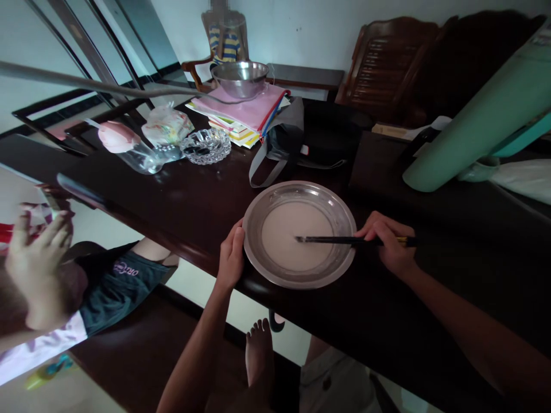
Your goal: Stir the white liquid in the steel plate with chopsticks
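A wide metal bowl (258,269) sits on the dark table near its front edge, holding a smooth, pale, milky liquid (293,252). My left hand (232,255) grips the bowl's left rim, its thumb lying on the outer side. In my right hand (390,241) is a pair of black chopsticks (340,240), pinched near their back ends. They lie almost level across the bowl's right rim, and their tips reach the liquid near its middle.
Behind the bowl lies a grey and black bag (284,137). A second metal bowl (241,80) stands on stacked folders (241,109). A glass ashtray (206,146) and clear bottle (129,146) are at left. Another person's hand (41,258) is far left; a green cylinder (469,126) leans in at right.
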`<action>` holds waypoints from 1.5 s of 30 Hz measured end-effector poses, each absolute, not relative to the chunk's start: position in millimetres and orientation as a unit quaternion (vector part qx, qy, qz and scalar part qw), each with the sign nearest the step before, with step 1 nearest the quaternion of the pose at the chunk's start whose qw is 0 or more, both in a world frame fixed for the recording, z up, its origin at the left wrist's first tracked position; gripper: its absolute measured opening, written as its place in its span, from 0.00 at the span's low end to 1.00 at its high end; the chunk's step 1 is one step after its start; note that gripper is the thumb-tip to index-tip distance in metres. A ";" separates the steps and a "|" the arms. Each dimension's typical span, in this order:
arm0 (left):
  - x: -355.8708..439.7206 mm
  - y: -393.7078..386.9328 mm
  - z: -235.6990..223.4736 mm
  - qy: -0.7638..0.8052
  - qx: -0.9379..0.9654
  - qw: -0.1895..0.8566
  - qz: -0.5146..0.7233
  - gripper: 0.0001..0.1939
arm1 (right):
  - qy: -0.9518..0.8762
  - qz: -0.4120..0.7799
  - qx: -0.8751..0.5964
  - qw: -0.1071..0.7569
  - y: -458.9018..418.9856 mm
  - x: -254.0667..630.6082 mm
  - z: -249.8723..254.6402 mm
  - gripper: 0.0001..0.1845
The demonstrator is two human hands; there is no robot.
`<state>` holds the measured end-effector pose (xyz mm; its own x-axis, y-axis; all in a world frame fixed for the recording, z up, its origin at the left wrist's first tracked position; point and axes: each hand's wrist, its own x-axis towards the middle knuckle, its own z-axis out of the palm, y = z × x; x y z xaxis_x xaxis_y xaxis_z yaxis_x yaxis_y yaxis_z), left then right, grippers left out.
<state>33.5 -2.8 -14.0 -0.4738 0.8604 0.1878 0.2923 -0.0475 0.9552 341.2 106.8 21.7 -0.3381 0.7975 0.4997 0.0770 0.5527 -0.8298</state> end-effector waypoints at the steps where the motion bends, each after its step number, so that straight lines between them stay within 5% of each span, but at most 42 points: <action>1: 33.8 -2.8 -13.8 0.644 0.447 0.249 0.569 0.29 | -0.744 0.369 -0.289 0.476 106.8 341.1 21.7 0.20; 13: 32.9 -3.0 -15.1 0.640 0.443 0.251 0.575 0.29 | -0.753 0.368 -0.311 0.448 105.0 340.0 24.9 0.18; 18: 32.9 -2.8 -14.6 0.637 0.449 0.254 0.573 0.28 | -0.705 0.378 -0.323 0.505 106.3 342.2 22.2 0.21; 22: 33.0 -2.9 -13.6 0.641 0.451 0.248 0.570 0.28 | -0.750 0.370 -0.312 0.451 105.7 341.3 22.8 0.18; 27: 33.5 -2.9 -13.6 0.638 0.448 0.251 0.573 0.28 | -0.692 0.372 -0.345 0.513 107.1 341.9 23.2 0.21; 32: 34.6 -2.7 -11.3 0.644 0.446 0.246 0.571 0.28 | -0.741 0.372 -0.327 0.453 106.0 341.3 23.9 0.19; 37: 34.6 -3.2 -11.7 0.645 0.442 0.251 0.570 0.29 | -0.697 0.384 -0.330 0.508 106.3 341.7 23.4 0.21; 41: 33.6 -3.3 -14.0 0.647 0.442 0.248 0.569 0.30 | -0.746 0.379 -0.313 0.449 105.3 340.7 23.0 0.18; 45: 33.2 -3.3 -14.9 0.641 0.445 0.253 0.572 0.29 | -0.699 0.367 -0.357 0.500 106.9 341.5 22.2 0.20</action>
